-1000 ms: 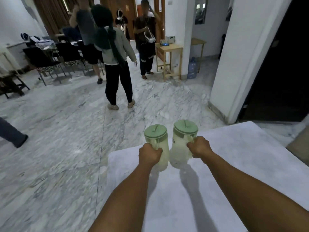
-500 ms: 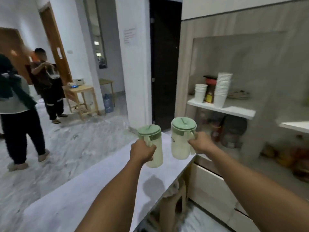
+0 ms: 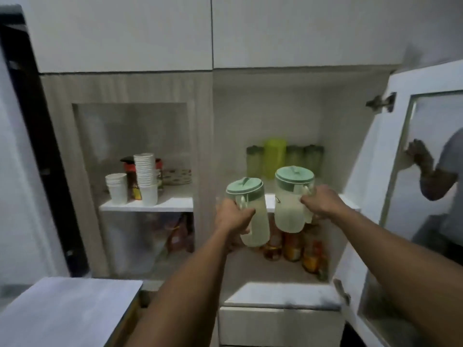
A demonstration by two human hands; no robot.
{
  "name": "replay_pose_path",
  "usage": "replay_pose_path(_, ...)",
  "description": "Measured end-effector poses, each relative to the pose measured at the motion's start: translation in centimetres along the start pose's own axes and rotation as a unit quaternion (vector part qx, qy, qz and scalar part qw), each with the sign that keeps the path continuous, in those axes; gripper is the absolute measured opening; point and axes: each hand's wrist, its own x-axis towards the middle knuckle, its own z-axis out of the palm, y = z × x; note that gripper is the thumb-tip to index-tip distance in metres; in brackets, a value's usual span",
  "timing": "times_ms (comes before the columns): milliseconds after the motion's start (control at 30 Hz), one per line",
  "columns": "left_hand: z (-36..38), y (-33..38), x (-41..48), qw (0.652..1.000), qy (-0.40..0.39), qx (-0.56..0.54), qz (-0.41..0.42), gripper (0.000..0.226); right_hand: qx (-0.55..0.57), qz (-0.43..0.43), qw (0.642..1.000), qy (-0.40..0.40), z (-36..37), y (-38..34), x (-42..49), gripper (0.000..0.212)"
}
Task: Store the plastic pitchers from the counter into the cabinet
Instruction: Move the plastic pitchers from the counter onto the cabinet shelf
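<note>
The left hand (image 3: 231, 216) and the right hand (image 3: 323, 202) are each curled tight around the handle of a green-lidded pitcher, the left pitcher (image 3: 250, 211) and the right pitcher (image 3: 292, 199) both held in the air before the open cabinet's upper shelf (image 3: 270, 202). Carried in together, they could knock each other, catch the shelf edge, or topple the green cups (image 3: 283, 159) at the back. No label or writing is readable.

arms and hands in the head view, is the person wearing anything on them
Nothing shows on them. Both forearms are bare up to the frame edge, with no sleeves in view. The left hand and right hand have no gloves, and no watch, band or ring can be made out in this blurred picture.
</note>
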Motion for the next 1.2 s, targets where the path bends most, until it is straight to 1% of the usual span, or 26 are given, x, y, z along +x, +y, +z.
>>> replay_pose_path(100, 6.2, 3.7, 3.8, 1.000, -0.009, 0.010, 0.021, 0.024, 0.010, 0.018, 0.999, 0.028, -4.7, 3.2, 4.4, 0.025)
replay_pose_path(200, 11.0, 6.4, 7.3, 0.999, -0.013, 0.018, 0.043, 0.026, 0.007, 0.032, 0.998, 0.046, -8.0, 5.4, 8.8, 0.025)
replay_pose_path(267, 13.6, 7.7, 9.7, 0.998, -0.013, 0.026, 0.059, 0.025, 0.009, 0.040, 0.997, 0.061, -9.3, 6.6, 11.7, 0.023)
replay_pose_path(367, 17.0, 8.9, 13.1, 0.996, -0.027, 0.039, 0.070, 0.021, 0.015, 0.049, 0.997, 0.064, -9.7, 8.1, 15.6, 0.024)
replay_pose_path(500, 20.6, 9.3, 19.3, 0.995, -0.040, 0.044, 0.076, 0.021, 0.018, 0.046, 0.996, 0.071, -8.0, 9.3, 21.4, 0.023)
replay_pose_path(633, 23.4, 9.0, 26.7, 0.994, -0.043, 0.066, 0.075, 0.026, -0.001, 0.018, 0.997, 0.072, -5.0, 10.3, 28.1, 0.018)
replay_pose_path(767, 25.4, 8.9, 34.2, 0.993, -0.051, 0.084, 0.070, 0.034, -0.015, 0.031, 0.997, 0.067, -1.9, 11.1, 35.1, 0.032)
replay_pose_path(867, 26.7, 8.8, 38.8, 0.985, -0.086, 0.126, 0.082, 0.034, -0.026, 0.048, 0.996, 0.064, 0.1, 11.9, 40.0, 0.031)
replay_pose_path(967, 27.5, 8.7, 42.4, 0.983, -0.084, 0.145, 0.074, 0.035, -0.041, 0.064, 0.996, 0.055, 1.6, 12.3, 43.9, 0.035)
replay_pose_path(1067, 28.5, 8.7, 44.9, 0.985, -0.084, 0.132, 0.066, 0.033, -0.047, 0.077, 0.995, 0.051, 2.9, 13.1, 47.0, 0.039)
replay_pose_path(1200, 29.8, 7.8, 47.0, 0.986, -0.099, 0.118, 0.070, 0.044, -0.039, 0.090, 0.994, 0.049, 4.0, 13.8, 49.3, 0.045)
